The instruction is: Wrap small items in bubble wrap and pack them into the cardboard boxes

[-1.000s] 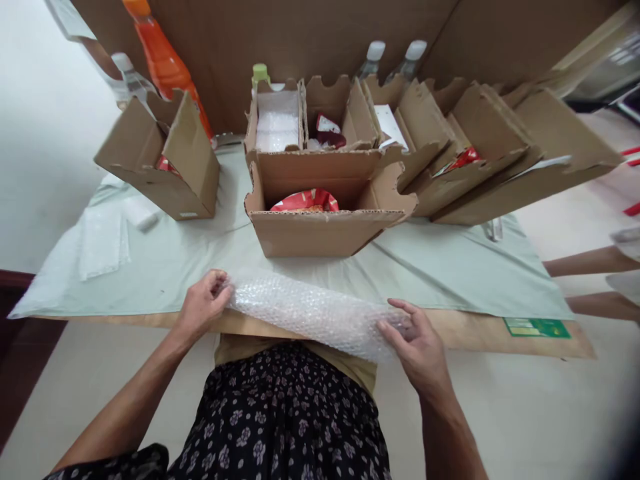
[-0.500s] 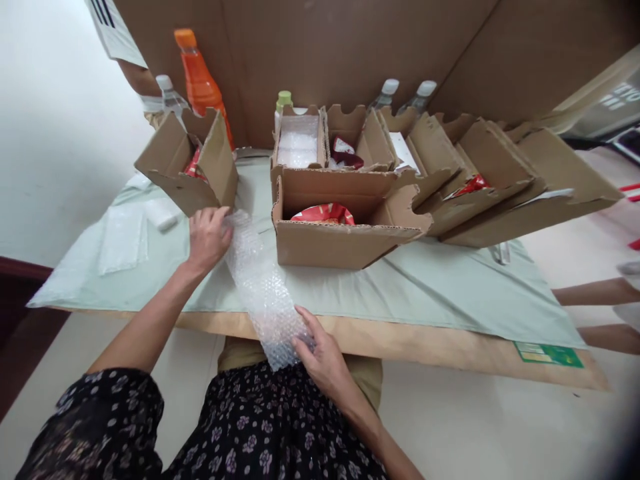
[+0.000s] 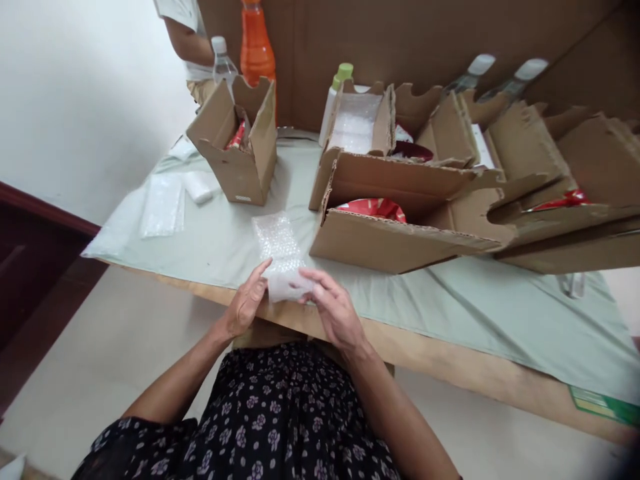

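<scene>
A strip of bubble wrap (image 3: 281,241) lies on the cloth in front of me, its near end folded over at the table's front edge. My left hand (image 3: 247,303) holds the left edge of that fold, thumb and fingers close against it. On the other side, my right hand (image 3: 334,308) grips the right edge between thumb and fingers. The strip's far end rests flat, pointing toward a small cardboard box (image 3: 250,167) with a red packet (image 3: 237,135) inside. Right of the strip stands a long cardboard box (image 3: 400,250) holding another red packet (image 3: 377,209).
Folded bubble wrap (image 3: 163,205) and a small white roll (image 3: 199,187) lie at left. Several open cardboard boxes stand at right, one holding bubble wrap (image 3: 355,123). An orange bottle (image 3: 257,47) and clear bottles stand behind. Another person's arm (image 3: 187,41) shows at the back left.
My left hand has let go of the strip's far end and come back to its near end. The near end is now folded over, between both hands. The view has shifted.
</scene>
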Available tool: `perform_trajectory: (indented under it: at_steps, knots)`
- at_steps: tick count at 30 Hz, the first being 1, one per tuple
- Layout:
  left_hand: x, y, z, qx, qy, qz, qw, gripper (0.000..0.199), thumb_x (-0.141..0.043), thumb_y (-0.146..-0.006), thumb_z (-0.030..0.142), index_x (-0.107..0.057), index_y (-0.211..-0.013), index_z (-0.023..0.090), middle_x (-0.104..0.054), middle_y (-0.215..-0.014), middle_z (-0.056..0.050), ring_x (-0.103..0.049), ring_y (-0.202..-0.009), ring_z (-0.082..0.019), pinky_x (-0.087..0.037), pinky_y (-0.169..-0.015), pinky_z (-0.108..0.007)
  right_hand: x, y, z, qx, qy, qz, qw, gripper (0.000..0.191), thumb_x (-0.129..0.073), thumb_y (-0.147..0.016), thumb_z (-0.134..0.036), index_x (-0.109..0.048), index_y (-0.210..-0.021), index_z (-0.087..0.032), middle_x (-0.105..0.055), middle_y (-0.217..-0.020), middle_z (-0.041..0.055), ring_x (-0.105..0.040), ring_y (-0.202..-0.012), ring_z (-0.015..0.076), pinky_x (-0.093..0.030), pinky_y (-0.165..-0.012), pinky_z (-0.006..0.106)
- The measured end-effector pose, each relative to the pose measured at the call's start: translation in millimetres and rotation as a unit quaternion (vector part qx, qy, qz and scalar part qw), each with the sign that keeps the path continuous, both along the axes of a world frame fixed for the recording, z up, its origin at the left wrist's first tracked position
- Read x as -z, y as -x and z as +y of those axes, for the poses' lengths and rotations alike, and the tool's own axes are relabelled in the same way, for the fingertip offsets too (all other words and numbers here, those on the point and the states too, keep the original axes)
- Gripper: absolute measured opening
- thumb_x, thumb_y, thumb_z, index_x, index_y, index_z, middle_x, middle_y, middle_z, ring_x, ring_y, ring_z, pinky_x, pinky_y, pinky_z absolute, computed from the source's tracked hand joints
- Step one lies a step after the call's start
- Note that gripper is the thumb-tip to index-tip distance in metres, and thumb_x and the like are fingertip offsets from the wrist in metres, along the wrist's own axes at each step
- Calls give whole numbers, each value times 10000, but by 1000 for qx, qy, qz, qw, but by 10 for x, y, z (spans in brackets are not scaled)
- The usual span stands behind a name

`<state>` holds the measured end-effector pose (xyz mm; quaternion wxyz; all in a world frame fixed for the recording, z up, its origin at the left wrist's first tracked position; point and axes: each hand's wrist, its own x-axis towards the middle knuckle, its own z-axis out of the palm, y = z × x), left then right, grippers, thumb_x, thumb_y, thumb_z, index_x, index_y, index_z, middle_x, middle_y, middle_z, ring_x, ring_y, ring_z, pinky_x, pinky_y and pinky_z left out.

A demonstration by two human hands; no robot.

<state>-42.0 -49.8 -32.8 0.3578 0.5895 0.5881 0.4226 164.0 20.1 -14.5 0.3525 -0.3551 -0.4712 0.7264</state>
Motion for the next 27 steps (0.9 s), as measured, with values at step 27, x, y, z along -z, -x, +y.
perform_trajectory:
  at_steps: [27]
  knots:
    - [21, -106, -207, -126, -36, 207, 970, 127, -604, -933, 272, -718, -930, 216, -699, -821, -40, -638, -798, -213, -519, -796, -372, 199, 39, 257, -126, -437, -370, 810, 269, -537, -1031, -313, -747, -1187, -252, -812, -1034, 56, -725, -894, 230, -520, -878, 388]
